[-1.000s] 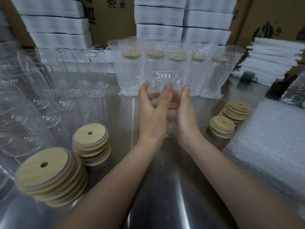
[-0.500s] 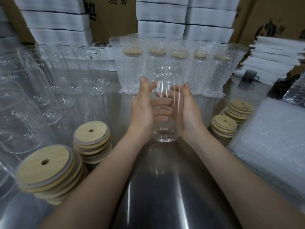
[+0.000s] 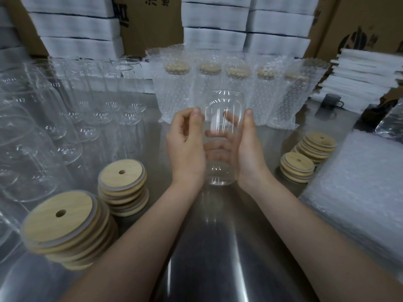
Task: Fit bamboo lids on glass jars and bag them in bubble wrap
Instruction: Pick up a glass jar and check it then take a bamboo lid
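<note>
Fingers of the right hand (image 3: 250, 153) wrap round the back of a glass jar (image 3: 224, 101). They show through the clear wall, with the thumb straight up the right side, so this hand carries the weight. The left hand (image 3: 185, 149) has its fingers curled loosely toward its own palm and is gripping nothing I can see. Its thumb tip sits at the jar's shoulder and its heel is close against the lower side, a steadying hold at most, though I cannot tell if it touches. The jar stands upright over the middle of the bench (image 3: 218, 247), mouth up and without a lid. Whether its base rests on the steel I cannot make out.

The layout suits the job. The lids (image 3: 63, 216) are stacked near the left front corner with a second stack (image 3: 122, 177) just behind, and two shorter stacks (image 3: 297, 163) sit toward the right edge, so either hand could take one. The bare jars (image 3: 32, 138) crowd the left side, and flat bubble bags (image 3: 359, 182) are piled at the right edge. Five finished jars in bubble wrap (image 3: 174, 94) stand in a row along the far edge, out of the working space.

My guess is that this jar is being held mouth-up to take a lid, with the free left hand best placed to fetch it. Smooth glass in a one-handed grip could slip.
</note>
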`<action>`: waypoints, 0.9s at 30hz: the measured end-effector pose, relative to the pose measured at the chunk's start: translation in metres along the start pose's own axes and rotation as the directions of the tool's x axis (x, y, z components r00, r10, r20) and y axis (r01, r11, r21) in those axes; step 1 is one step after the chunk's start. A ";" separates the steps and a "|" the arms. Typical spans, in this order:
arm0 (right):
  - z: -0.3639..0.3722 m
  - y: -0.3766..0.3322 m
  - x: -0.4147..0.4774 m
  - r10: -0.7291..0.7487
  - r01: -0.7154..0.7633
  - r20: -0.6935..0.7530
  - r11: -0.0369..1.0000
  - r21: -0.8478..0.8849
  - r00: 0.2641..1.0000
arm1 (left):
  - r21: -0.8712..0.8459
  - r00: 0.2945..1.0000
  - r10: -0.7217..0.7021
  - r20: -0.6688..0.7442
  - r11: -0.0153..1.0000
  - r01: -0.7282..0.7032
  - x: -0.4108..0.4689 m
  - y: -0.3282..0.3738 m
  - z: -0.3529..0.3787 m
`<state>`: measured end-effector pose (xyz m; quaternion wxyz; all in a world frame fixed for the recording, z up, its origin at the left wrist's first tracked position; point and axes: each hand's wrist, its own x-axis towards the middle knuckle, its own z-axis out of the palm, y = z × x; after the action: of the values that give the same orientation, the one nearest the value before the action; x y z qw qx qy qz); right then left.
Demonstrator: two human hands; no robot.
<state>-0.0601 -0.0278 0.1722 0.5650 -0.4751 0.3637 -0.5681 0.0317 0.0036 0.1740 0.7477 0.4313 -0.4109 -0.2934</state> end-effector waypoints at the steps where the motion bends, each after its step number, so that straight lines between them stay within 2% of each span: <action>1: 0.000 0.000 0.001 -0.042 0.041 -0.028 0.999 -0.031 0.999 | 0.008 0.999 -0.018 0.050 1.000 0.017 -0.004 0.000 0.005; 3: -0.001 0.000 0.000 -0.123 0.120 -0.053 0.991 -0.064 0.991 | 0.057 0.984 -0.061 0.170 0.997 0.052 -0.012 0.001 0.014; 5: -0.002 0.000 -0.002 -0.150 0.146 -0.047 0.986 -0.079 0.988 | 0.148 0.971 -0.090 0.222 0.987 0.058 -0.017 -0.002 0.018; 11: 0.002 0.003 -0.004 -0.159 0.152 -0.011 0.963 -0.221 0.987 | 0.252 0.995 -0.040 0.091 0.968 0.015 -0.012 -0.006 0.007; 16: -0.001 -0.003 -0.001 -0.079 0.064 -0.077 0.981 -0.185 0.994 | 0.181 0.990 -0.048 0.136 0.983 0.023 -0.012 0.000 0.006; 19: -0.007 -0.006 0.001 -0.036 0.021 -0.133 0.994 -0.111 0.990 | 0.115 0.981 -0.066 0.182 0.992 0.046 -0.011 0.002 0.005; 27: -0.011 -0.006 -0.001 0.122 -0.106 -0.148 0.988 0.113 0.981 | -0.059 0.959 -0.129 0.251 0.987 0.149 -0.006 0.003 0.002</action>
<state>-0.0728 -0.0276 0.1743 0.5908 -0.3779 0.4029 -0.5880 0.0271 0.0093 0.1754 0.6846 0.3902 -0.4575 -0.4120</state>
